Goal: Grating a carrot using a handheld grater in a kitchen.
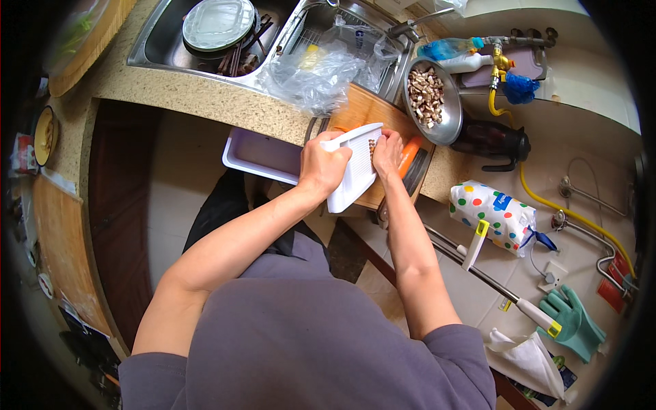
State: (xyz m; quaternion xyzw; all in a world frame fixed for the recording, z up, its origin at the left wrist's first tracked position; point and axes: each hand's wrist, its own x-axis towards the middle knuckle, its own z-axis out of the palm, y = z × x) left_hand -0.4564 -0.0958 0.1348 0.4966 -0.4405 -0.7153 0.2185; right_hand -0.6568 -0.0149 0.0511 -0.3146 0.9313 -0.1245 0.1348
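My left hand (pixel 322 166) grips the near end of a white flat grater (pixel 356 171), holding it tilted over a wooden cutting board (pixel 365 109). My right hand (pixel 387 152) presses a small piece of food against the grater's face, with an orange carrot (pixel 410 154) lying just to its right. What the fingers hold is mostly hidden.
A metal bowl of chopped brown pieces (pixel 427 96) stands beyond the board, a dark jug (pixel 492 140) beside it. A crumpled clear plastic bag (pixel 311 75) lies at the sink (pixel 164 41), which holds dishes. A white tray (pixel 256 154) juts out below the counter edge.
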